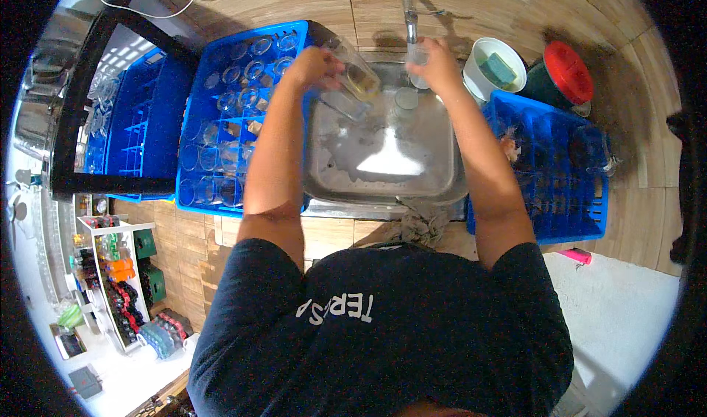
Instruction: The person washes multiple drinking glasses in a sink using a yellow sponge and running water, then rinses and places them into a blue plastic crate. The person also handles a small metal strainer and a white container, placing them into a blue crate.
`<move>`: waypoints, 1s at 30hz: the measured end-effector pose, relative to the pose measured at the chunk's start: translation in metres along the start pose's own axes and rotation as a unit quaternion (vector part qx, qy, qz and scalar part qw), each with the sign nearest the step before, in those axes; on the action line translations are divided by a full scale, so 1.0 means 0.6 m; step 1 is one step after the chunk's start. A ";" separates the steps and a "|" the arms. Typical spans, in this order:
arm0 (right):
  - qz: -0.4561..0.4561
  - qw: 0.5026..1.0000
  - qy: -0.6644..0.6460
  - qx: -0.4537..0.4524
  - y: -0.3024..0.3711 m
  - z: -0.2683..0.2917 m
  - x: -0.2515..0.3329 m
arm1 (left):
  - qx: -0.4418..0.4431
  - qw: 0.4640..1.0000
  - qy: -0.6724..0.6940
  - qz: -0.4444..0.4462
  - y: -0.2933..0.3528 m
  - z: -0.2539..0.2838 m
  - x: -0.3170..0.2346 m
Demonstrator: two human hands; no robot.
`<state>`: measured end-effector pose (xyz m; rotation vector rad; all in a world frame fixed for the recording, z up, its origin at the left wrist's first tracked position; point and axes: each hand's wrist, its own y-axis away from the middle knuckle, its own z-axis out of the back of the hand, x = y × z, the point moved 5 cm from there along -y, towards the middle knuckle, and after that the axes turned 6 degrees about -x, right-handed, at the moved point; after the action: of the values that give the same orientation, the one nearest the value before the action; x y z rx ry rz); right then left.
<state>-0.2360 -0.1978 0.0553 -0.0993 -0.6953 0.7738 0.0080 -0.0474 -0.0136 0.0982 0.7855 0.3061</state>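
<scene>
My right hand [440, 69] is closed round a clear drinking glass [418, 65] directly below the tap [409, 16]. Another clear glass [406, 100] stands in the metal sink [317, 168] just below it. At the sink's upper left corner is my left hand [318, 68], its fingers smeared by motion. Beside those fingers are a tall clear container [357, 75] with something yellowish at its lower end and a tilted clear glass [346, 106]. Whether the left hand grips either one cannot be made out.
Left of the sink, a blue divided crate [190, 133] holds several glasses; another blue crate [143, 126] lies beyond it. To the right are a white bucket [482, 86] with a green sponge [498, 69], a red-lidded bin [568, 73] and a blue crate [545, 229]. A cloth [421, 224] hangs at the front edge.
</scene>
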 end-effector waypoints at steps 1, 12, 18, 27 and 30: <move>0.007 1.000 -0.012 -0.011 -0.003 0.003 -0.006 | 0.008 0.998 0.065 0.007 0.009 -0.026 0.007; -0.369 0.684 -0.620 0.107 0.025 -0.106 -0.054 | 0.154 0.699 0.668 0.202 0.091 -0.419 -0.004; -0.491 0.522 -0.695 0.054 0.060 -0.164 -0.079 | 0.234 0.810 0.474 0.253 0.068 -0.374 -0.009; -0.276 0.883 -0.364 0.104 0.028 -0.083 -0.055 | -0.152 0.949 -0.234 0.150 -0.046 -0.231 0.015; -0.083 0.983 -0.161 0.021 0.024 -0.058 -0.023 | -0.138 0.953 -0.240 0.123 -0.056 -0.244 0.010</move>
<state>-0.2303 -0.1910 0.0160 0.1236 -0.9804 0.6495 -0.0842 -0.0816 -0.1276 0.0051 0.2407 0.6002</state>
